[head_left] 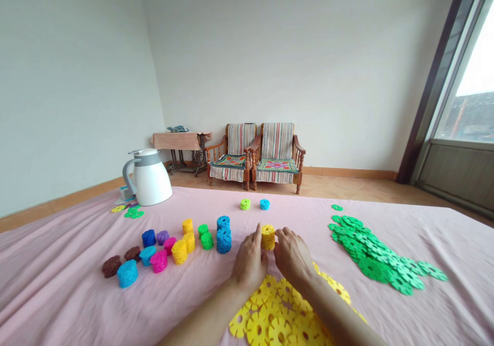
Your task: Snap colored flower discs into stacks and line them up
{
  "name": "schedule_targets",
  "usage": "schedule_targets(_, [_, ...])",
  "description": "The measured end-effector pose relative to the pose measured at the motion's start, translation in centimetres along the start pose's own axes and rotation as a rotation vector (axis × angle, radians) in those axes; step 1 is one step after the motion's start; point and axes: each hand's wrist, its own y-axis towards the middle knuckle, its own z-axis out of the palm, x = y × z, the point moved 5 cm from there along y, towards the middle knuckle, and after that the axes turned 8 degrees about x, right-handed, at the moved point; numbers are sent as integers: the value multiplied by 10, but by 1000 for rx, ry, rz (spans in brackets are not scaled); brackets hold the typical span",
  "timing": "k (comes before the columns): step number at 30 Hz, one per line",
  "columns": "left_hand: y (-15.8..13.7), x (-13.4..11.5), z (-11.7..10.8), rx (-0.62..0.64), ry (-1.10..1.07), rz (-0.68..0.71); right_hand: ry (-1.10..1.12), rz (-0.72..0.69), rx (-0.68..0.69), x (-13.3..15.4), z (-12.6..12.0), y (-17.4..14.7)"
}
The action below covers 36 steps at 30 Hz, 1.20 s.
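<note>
A short stack of yellow notched plastic discs stands upright on the pink cloth. My left hand is closed against its left side, fingers pointing forward and thumb near the base. On the other side, my right hand has bent fingers with their tips at the stack's right edge. Below my wrists and forearms spreads a loose pile of yellow discs, partly hidden by my arms. Just left of my hands is a blue disc stack.
Several colored stacks, including a pink one, stand at left. A white jug is behind them. Loose green discs lie at right. Small lime and blue stacks sit near the far edge. Two wooden chairs stand beyond.
</note>
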Motion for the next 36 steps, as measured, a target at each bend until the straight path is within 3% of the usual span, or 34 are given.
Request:
schedule_targets(12, [-5, 1, -5, -103, -47, 9, 35, -14, -22, -1, 4, 1])
schedule_targets(36, [-6, -6, -5, -91, 98, 85, 9, -30, -54, -3, 5, -1])
